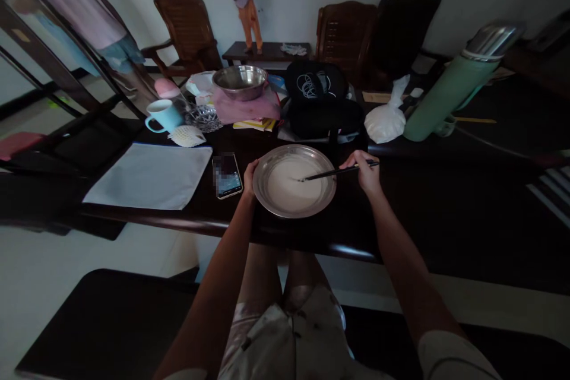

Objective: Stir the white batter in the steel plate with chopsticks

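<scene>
A round steel basin (329, 193) stands on the dark table in front of me, with a pale, milky liquid (289, 190) in it. My left hand (250, 178) grips the basin's left rim, its fingers partly hidden by the wall. In my right hand (366, 171) is a pair of dark chopsticks (327, 174), held slanting over the right rim with their tips in the liquid. A phone (228, 176) with a lit screen lies just left of my left hand. To the upper right of my right hand sits a knotted plastic bag of white powder (385, 123).
Left on the table lies a white zip pouch (151, 175); behind it stands a light-blue mug (162, 116). Further back are another steel bowl (240, 82) on pink cloth, a black bag (318, 95) and a tall green thermos (454, 92). Two people are beyond the table.
</scene>
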A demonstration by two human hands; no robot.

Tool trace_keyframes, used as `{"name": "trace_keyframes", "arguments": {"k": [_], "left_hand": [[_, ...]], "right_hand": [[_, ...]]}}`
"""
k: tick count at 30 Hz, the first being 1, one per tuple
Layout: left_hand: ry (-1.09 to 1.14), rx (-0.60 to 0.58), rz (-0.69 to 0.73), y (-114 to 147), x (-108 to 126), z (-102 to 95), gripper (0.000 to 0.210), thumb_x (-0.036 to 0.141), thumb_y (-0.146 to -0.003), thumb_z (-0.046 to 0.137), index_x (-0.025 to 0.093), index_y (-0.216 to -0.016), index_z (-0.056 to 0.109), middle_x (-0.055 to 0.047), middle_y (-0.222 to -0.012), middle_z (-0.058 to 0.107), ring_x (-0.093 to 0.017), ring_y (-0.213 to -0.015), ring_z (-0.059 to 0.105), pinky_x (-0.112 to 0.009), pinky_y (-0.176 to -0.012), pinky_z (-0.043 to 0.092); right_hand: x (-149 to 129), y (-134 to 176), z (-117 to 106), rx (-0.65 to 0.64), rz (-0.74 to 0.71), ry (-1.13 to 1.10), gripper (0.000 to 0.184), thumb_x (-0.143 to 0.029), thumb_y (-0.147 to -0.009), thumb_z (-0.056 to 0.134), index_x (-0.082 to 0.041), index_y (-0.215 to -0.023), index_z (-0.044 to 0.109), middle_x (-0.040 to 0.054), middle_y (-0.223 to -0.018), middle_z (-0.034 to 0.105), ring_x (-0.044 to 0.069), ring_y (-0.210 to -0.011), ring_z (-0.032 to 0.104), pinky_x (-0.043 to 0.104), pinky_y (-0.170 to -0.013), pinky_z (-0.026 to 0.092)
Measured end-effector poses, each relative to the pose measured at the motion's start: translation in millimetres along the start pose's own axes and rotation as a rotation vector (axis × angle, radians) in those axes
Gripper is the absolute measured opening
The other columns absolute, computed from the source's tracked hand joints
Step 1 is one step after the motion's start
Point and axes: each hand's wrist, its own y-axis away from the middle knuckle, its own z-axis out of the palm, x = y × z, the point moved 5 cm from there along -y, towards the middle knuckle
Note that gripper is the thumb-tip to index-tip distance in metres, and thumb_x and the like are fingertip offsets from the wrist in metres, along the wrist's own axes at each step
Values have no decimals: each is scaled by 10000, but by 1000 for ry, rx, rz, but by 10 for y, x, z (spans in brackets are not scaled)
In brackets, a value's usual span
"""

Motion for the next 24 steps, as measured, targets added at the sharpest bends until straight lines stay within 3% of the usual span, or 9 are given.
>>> {"name": "trace_keyframes", "arguments": {"k": [3, 7, 10, 14, 17, 21, 24], "left_hand": [[6, -13, 3, 7, 13, 15, 174, 346, -726, 603, 194, -743, 686, -6, -664, 703, -253, -958, 696, -346, -916, 514], [16, -6, -20, 16, -2, 29, 186, 353, -750, 587, 196, -741, 685, -9, -663, 701, -249, -898, 702, -351, -875, 526], [11, 37, -34, 16, -16, 0, 198, 381, -764, 604, 201, -719, 674, -1, -617, 679, -246, -839, 703, -353, -841, 534], [-1, 47, -50, 20, -15, -26, 196, 384, -762, 625, 203, -694, 661, 2, -588, 665, -248, -841, 705, -347, -833, 537], [-8, 0, -65, 26, -8, 8, 225, 413, -766, 614, 200, -715, 670, -8, -627, 688, -255, -833, 708, -354, -807, 545], [-4, 3, -56, 6, 5, 16, 231, 414, -773, 602, 205, -686, 650, -2, -599, 671, -239, -757, 704, -348, -774, 544], [-16, -1, -72, -28, -3, -14, 225, 413, -769, 616, 203, -699, 652, 2, -590, 661, -234, -766, 705, -344, -788, 540]], "right_hand": [[-7, 16, 32, -62, 10, -27, 494, -586, -868, 570, -220, -537, 591, 8, -525, 637, 172, -534, 637, 317, -584, 489], [-32, 59, 184, -202, 7, 61, 425, -575, -853, 601, -227, -614, 650, 23, -641, 708, 191, -654, 679, 346, -698, 520], [-45, 38, 151, -142, -6, 92, 411, -574, -849, 608, -226, -633, 649, 26, -669, 723, 195, -695, 690, 352, -743, 516], [-21, -4, 16, -4, 10, 8, 491, -604, -864, 560, -225, -553, 584, 7, -539, 650, 176, -552, 644, 326, -625, 500], [-5, 5, 87, -78, 21, -14, 503, -607, -859, 563, -225, -532, 580, 7, -524, 638, 176, -532, 636, 321, -591, 491], [-18, 36, 241, -222, 8, 96, 408, -572, -850, 606, -228, -638, 666, 26, -681, 735, 202, -706, 691, 347, -719, 512], [-44, 7, 136, -126, -18, 126, 402, -554, -866, 597, -228, -641, 666, 25, -689, 739, 193, -705, 683, 350, -745, 505]]}}
